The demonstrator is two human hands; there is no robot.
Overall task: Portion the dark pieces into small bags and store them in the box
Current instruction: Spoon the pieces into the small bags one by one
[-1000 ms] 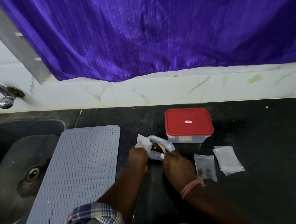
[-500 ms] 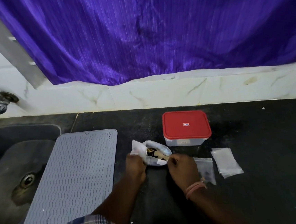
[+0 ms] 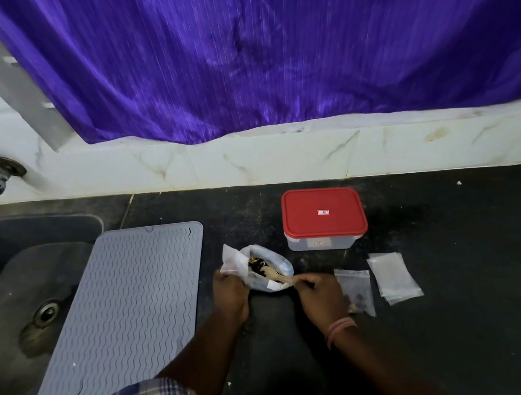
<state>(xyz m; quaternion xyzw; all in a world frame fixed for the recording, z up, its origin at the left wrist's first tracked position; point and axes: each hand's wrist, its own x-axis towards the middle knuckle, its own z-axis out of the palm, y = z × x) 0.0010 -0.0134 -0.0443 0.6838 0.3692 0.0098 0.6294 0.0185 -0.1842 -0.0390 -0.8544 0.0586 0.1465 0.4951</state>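
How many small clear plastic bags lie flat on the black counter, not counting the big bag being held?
2 visible: one small clear bag holding dark pieces beside the right hand, one empty small clear bag further right. That one may be a stack hiding more.

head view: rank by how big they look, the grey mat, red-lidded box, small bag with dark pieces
1. grey mat
2. red-lidded box
3. small bag with dark pieces, partly hidden by the right hand

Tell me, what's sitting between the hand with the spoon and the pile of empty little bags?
In the head view, one small clear bag with a few dark pieces inside lies flat on the counter, between the right hand and the empty bags.
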